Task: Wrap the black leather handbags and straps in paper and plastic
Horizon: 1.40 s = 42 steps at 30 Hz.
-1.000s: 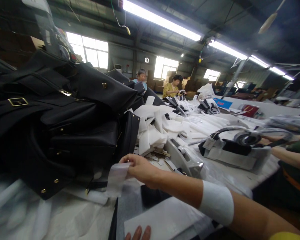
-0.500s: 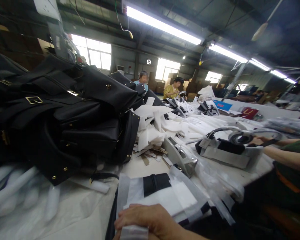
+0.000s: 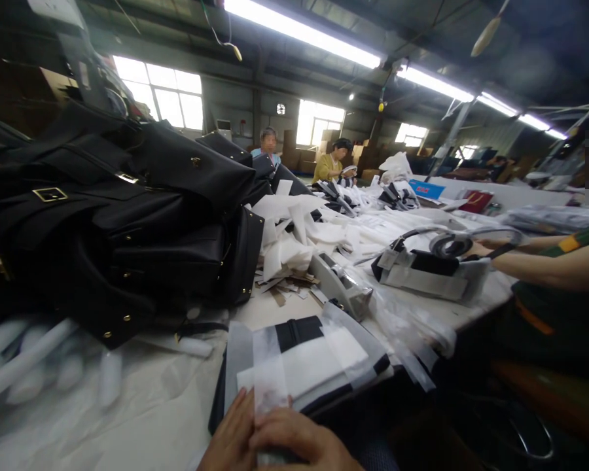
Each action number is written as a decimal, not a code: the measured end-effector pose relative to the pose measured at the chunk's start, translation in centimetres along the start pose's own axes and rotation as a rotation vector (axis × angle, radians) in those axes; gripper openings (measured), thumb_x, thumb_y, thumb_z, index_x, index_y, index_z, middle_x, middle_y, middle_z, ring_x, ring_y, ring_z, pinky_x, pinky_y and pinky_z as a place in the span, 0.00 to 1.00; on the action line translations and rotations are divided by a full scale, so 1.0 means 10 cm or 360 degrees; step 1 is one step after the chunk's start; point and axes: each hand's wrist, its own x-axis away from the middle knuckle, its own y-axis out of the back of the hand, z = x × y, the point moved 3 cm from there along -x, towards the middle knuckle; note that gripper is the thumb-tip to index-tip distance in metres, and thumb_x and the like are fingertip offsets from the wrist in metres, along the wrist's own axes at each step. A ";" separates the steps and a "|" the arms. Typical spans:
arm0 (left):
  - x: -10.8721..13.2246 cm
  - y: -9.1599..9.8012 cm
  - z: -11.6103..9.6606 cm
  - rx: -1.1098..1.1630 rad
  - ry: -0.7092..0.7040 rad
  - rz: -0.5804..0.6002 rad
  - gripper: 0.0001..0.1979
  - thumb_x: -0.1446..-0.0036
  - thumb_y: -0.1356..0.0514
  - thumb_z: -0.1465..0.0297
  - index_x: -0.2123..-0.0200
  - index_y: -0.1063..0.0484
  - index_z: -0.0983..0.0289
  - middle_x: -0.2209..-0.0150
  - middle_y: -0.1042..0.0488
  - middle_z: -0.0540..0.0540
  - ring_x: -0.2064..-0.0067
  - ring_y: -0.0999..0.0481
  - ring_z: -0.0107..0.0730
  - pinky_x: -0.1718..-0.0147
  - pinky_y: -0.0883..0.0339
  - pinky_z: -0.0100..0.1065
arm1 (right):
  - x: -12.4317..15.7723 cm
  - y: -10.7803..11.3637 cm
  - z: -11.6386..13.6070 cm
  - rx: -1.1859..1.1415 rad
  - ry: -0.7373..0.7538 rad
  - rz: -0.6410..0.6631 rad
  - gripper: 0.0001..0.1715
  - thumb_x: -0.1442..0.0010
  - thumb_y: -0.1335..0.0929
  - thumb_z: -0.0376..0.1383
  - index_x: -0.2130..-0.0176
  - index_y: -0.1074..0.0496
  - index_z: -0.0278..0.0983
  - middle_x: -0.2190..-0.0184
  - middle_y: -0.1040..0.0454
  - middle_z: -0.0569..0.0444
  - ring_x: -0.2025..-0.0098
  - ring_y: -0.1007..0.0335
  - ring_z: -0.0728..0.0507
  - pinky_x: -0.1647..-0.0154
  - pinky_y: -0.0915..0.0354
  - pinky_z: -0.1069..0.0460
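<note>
At the bottom edge, both my hands rest on a flat black bag (image 3: 302, 331) wrapped in white foam sheet. A translucent strip of tape (image 3: 269, 379) runs across the wrap toward me. My right hand (image 3: 299, 445) has its fingers curled over the near end of the strip and presses it down. My left hand (image 3: 232, 432) lies beside it, fingers stretched together along the bag's left edge. Only the upper parts of both hands show.
A tall pile of black handbags (image 3: 127, 209) fills the left. A grey tape dispenser (image 3: 341, 288) stands behind the wrapped bag, with loose white foam pieces (image 3: 294, 242). At the right a co-worker's arm (image 3: 535, 265) reaches to another wrapped bag (image 3: 432, 278). Two people sit far back.
My right hand pulled the tape strip from near the handbag pile back to the wrapped bag and laid it across. My left hand came up beside it.
</note>
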 end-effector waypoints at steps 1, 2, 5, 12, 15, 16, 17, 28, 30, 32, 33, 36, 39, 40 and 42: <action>0.00 0.02 -0.01 -0.0035 -0.0076 0.0040 0.18 0.31 0.54 0.62 0.49 0.28 0.58 0.51 0.23 0.55 0.47 0.25 0.34 0.48 0.29 0.32 | 0.07 -0.02 -0.02 0.0075 0.0029 -0.0057 0.20 0.36 0.32 0.46 0.46 0.26 0.45 0.47 0.25 0.52 0.42 0.32 0.44 0.39 0.39 0.55; 0.00 0.03 -0.02 -0.0074 -0.0148 0.0068 0.17 0.31 0.53 0.63 0.49 0.28 0.59 0.49 0.24 0.57 0.44 0.27 0.37 0.46 0.30 0.34 | 0.12 -0.03 -0.03 0.0173 0.0080 -0.0105 0.18 0.36 0.31 0.45 0.48 0.25 0.44 0.50 0.24 0.52 0.42 0.31 0.44 0.39 0.38 0.55; 0.02 0.04 -0.06 -0.0163 -0.0175 0.0117 0.16 0.32 0.52 0.67 0.52 0.26 0.62 0.46 0.28 0.64 0.38 0.33 0.44 0.46 0.29 0.38 | 0.21 -0.04 0.00 0.0460 0.0259 -0.0161 0.14 0.34 0.33 0.40 0.51 0.23 0.40 0.56 0.22 0.49 0.44 0.30 0.44 0.39 0.38 0.54; -0.08 0.08 -0.16 0.0093 0.0096 0.0033 0.11 0.35 0.49 0.75 0.61 0.26 0.65 0.33 0.44 0.64 0.32 0.45 0.54 0.39 0.37 0.47 | 0.21 0.02 0.20 0.0633 0.0665 -0.0165 0.16 0.30 0.38 0.35 0.51 0.25 0.29 0.58 0.21 0.43 0.44 0.30 0.45 0.38 0.38 0.51; -0.17 0.11 -0.18 0.0006 -0.0139 0.0101 0.14 0.35 0.50 0.77 0.54 0.27 0.67 0.37 0.34 0.60 0.32 0.45 0.48 0.36 0.43 0.44 | 0.27 0.01 0.23 0.0596 0.0714 -0.0138 0.16 0.30 0.38 0.34 0.48 0.27 0.31 0.56 0.21 0.43 0.44 0.29 0.44 0.39 0.36 0.50; -0.19 0.11 -0.17 -0.0042 -0.0184 0.0160 0.15 0.34 0.51 0.77 0.50 0.28 0.68 0.40 0.30 0.59 0.32 0.44 0.44 0.35 0.44 0.43 | 0.32 0.01 0.22 0.0563 0.0727 -0.0173 0.16 0.31 0.37 0.33 0.46 0.29 0.33 0.55 0.21 0.44 0.45 0.29 0.44 0.40 0.35 0.50; -0.20 0.12 -0.15 -0.0080 -0.0201 0.0209 0.15 0.34 0.51 0.76 0.48 0.29 0.68 0.41 0.29 0.57 0.33 0.42 0.41 0.35 0.44 0.42 | 0.38 0.02 0.19 0.0524 0.0707 -0.0254 0.17 0.32 0.36 0.33 0.44 0.30 0.35 0.54 0.22 0.44 0.45 0.28 0.44 0.41 0.34 0.49; -0.31 0.18 -0.02 0.0111 0.0138 0.0440 0.24 0.34 0.49 0.70 0.36 0.42 0.59 0.39 0.31 0.55 0.38 0.32 0.38 0.41 0.35 0.42 | 0.69 -0.33 -0.77 -0.0438 -0.0852 -0.0981 0.23 0.46 0.26 0.43 0.54 0.24 0.34 0.55 0.21 0.46 0.52 0.24 0.37 0.51 0.29 0.47; -0.36 0.21 -0.01 0.0172 0.0195 0.0463 0.26 0.35 0.48 0.69 0.35 0.44 0.57 0.39 0.31 0.55 0.40 0.30 0.39 0.42 0.34 0.41 | 0.57 -0.45 -0.82 -0.0590 -0.0880 -0.1016 0.27 0.51 0.24 0.46 0.55 0.24 0.33 0.56 0.21 0.45 0.53 0.24 0.36 0.52 0.30 0.46; -0.40 0.24 -0.01 0.0190 0.0225 0.0456 0.26 0.35 0.49 0.69 0.35 0.44 0.55 0.39 0.31 0.54 0.41 0.29 0.39 0.43 0.32 0.41 | 0.48 -0.52 -0.85 -0.0691 -0.0923 -0.1061 0.28 0.53 0.23 0.48 0.57 0.22 0.33 0.58 0.20 0.46 0.54 0.24 0.36 0.54 0.30 0.47; -0.40 0.25 -0.01 0.0181 0.0232 0.0462 0.25 0.35 0.49 0.69 0.35 0.43 0.55 0.39 0.31 0.54 0.40 0.29 0.40 0.44 0.32 0.42 | 0.44 -0.55 -0.87 -0.0737 -0.0938 -0.1066 0.27 0.53 0.23 0.49 0.59 0.22 0.33 0.60 0.20 0.47 0.55 0.24 0.37 0.55 0.30 0.47; -0.41 0.24 -0.03 0.0126 0.0188 0.0454 0.26 0.35 0.50 0.70 0.34 0.45 0.55 0.38 0.32 0.55 0.40 0.30 0.41 0.46 0.30 0.42 | 0.43 -0.58 -0.90 -0.0815 -0.0976 -0.1050 0.22 0.52 0.25 0.48 0.65 0.21 0.32 0.67 0.20 0.50 0.62 0.25 0.40 0.61 0.32 0.51; -0.40 0.20 -0.06 0.0054 0.0092 0.0381 0.29 0.36 0.50 0.73 0.33 0.49 0.56 0.39 0.31 0.56 0.40 0.31 0.40 0.46 0.29 0.40 | 0.53 -0.61 -0.93 -0.0749 -0.1031 -0.1042 0.18 0.55 0.23 0.44 0.72 0.23 0.31 0.76 0.24 0.54 0.71 0.29 0.45 0.70 0.36 0.53; -0.40 0.19 -0.07 0.0029 0.0073 0.0342 0.29 0.36 0.51 0.75 0.33 0.49 0.57 0.39 0.30 0.56 0.40 0.31 0.39 0.46 0.29 0.40 | 0.58 -0.63 -0.94 -0.0718 -0.1047 -0.1023 0.17 0.56 0.23 0.43 0.73 0.24 0.31 0.78 0.26 0.55 0.73 0.31 0.47 0.71 0.38 0.54; -0.38 0.15 -0.08 -0.0020 0.0062 0.0293 0.30 0.38 0.51 0.78 0.34 0.46 0.59 0.41 0.29 0.58 0.40 0.30 0.39 0.45 0.29 0.40 | 0.71 -0.68 -1.00 -0.0629 -0.1088 -0.0934 0.14 0.56 0.24 0.40 0.74 0.26 0.32 0.80 0.29 0.58 0.75 0.34 0.48 0.73 0.41 0.55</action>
